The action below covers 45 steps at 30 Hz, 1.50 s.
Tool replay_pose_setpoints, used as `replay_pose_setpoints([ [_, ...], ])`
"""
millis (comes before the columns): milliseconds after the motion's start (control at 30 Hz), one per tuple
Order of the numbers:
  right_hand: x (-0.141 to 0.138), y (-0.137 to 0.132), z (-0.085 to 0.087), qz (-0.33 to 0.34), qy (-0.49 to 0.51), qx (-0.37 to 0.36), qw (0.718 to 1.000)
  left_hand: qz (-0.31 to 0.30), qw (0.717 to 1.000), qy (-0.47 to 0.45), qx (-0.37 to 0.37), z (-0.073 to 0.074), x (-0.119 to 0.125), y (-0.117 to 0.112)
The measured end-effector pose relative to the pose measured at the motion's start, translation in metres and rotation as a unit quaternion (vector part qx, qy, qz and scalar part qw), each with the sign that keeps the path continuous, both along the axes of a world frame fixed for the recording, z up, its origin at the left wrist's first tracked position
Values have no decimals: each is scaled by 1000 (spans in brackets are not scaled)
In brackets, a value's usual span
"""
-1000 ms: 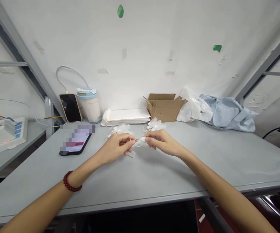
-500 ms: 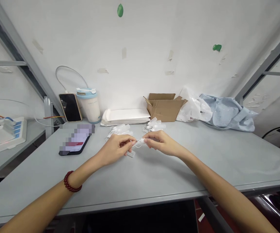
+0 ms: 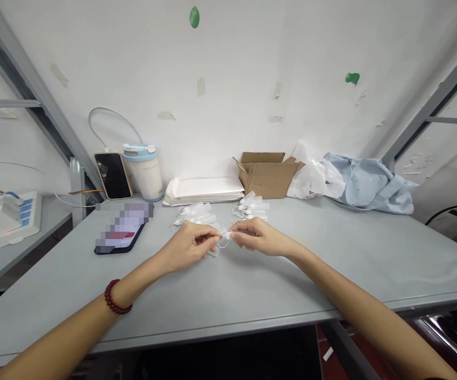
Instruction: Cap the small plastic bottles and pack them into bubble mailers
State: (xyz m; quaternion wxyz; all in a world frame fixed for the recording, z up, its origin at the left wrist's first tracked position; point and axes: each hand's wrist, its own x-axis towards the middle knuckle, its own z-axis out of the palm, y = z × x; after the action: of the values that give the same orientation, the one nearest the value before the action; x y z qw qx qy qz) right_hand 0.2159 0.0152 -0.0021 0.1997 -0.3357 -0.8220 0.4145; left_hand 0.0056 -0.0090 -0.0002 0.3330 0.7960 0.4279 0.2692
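Just above the table, my right hand (image 3: 262, 237) pinches a small white cap (image 3: 227, 235) between thumb and index finger. My left hand (image 3: 189, 247) faces it in a pinch on a thin pin-like piece (image 3: 221, 236), whose tip meets the cap; its exact kind is too small to tell. A thin white cord (image 3: 223, 244) loops below the fingertips. Partly behind my left fingers is a clear plastic piece (image 3: 213, 253). Beyond the hands lie two piles of translucent tubes with white cords, a left pile (image 3: 199, 212) and a right pile (image 3: 254, 205).
On the grey table (image 3: 228, 301) a phone (image 3: 123, 229) lies at left, with an upright phone (image 3: 113, 177) and a tumbler (image 3: 144, 174) behind. White envelopes (image 3: 205, 189), an open cardboard box (image 3: 270, 179), a plastic bag (image 3: 315, 174) and blue cloth (image 3: 371, 182) line the wall.
Both hands have come slightly lower, and my right hand has shifted a little left, bringing the cap closer to my left fingertips. Both pinches hold.
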Motion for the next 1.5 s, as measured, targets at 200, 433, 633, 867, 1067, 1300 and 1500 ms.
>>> replay_pose_setpoints([
  [200,-1,-2,0,19,14,-21,1000,-14,1000,-3,-6,4,0,-2],
  [433,2,6,0,-11,-1,105,994,-29,998,-15,-51,-1,-12,17],
  [633,2,8,-2,-18,4,133,991,-18,996,-44,-78,-2,-10,19],
  [867,-2,4,-4,-10,-21,172,985,-5,994,-53,-94,-3,-1,10],
  [1067,-1,3,-2,-2,-19,171,985,-8,994,-58,-93,-4,-2,11],
  [1300,0,0,1,-5,-20,166,986,11,991,-86,-105,-7,-1,10],
  [1500,-1,0,2,3,-30,158,987,-3,988,-88,-126,-9,0,10],
])
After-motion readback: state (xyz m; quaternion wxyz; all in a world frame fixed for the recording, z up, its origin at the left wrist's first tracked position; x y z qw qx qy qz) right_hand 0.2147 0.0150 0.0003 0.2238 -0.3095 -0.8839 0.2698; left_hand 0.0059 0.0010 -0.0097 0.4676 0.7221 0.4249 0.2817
